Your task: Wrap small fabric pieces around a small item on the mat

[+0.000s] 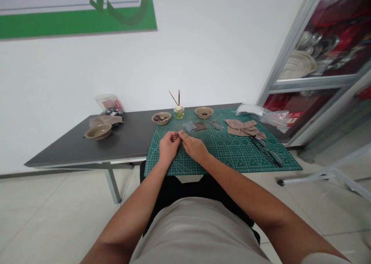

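Observation:
My left hand [169, 146] and my right hand [193, 146] meet at the fingertips above the green cutting mat [228, 156]. Both are closed in a pinch, and whatever lies between the fingers is hidden or too small to name. Just beyond them are a grey-blue square pouch or cloth piece [189, 126], a brown one [199, 126] and a grey one [216, 125]. Two tan bowls stand at the mat's far edge. The left bowl [161, 121] has several dark brown pieces inside; the right bowl [204, 115] holds fewer dark pieces.
Between those bowls stands a glass reed diffuser [179, 112]. Rightward lie a crumpled brown cloth [245, 128], eyeglasses [266, 152] and a clear plastic bag [272, 115]. On the dark table's left are another bowl [98, 132] and a clear container [109, 104]. A wall rises behind.

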The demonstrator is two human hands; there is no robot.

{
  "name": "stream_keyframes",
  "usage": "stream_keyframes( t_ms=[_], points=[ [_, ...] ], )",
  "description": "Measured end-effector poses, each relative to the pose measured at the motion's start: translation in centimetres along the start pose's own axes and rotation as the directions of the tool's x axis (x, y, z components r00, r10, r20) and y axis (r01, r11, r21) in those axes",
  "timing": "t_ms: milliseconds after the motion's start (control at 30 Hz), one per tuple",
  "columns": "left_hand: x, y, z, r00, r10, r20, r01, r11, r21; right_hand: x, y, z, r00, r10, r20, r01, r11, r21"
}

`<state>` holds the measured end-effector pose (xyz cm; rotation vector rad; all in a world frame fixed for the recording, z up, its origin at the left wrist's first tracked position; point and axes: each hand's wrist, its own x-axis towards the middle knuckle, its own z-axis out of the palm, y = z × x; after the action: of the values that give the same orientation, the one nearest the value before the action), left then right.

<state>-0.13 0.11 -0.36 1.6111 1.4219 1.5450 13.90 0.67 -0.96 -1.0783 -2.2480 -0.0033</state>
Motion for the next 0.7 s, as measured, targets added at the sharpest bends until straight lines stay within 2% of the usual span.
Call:
stream_keyframes(
  t_ms=[67, 200, 367, 500, 700],
  points=[
    [-0.1, -0.1, 0.0, 1.0, 0.006, -0.02, -0.006, 1.0, 0.006, 0.0, 0.0, 0.1, 1.0, 0.006, -0.008, -0.006, 1.0, 0.005],
    [-0.2, -0.1, 0.0, 0.998, 0.013, -0.064, -0.018, 0.997, -0.08, 0.0, -0.1, -0.2, 0.993, 0.117, -0.008, -0.117, 0.992, 0.049],
    [0.0, -0.4, 0.1, 0.993, 0.027, -0.118, -0.056, 0.969, -0.243, 0.1, 0.2, -0.5, 0.969, 0.215, -0.122, -0.202, 0.973, 0.114],
    [0.3, -0.3, 0.1, 0.997, 0.041, -0.064, -0.055, 0.973, -0.224, 0.3, 0.9, -0.4, 0.918, 0.317, -0.239, -0.262, 0.936, 0.237],
    [0.4, -0.1, 0.1, 0.999, -0.03, 0.036, 0.037, 0.976, -0.213, 0.4, 1.1, -0.7, 0.886, 0.378, -0.269, -0.297, 0.908, 0.295]
  ],
)
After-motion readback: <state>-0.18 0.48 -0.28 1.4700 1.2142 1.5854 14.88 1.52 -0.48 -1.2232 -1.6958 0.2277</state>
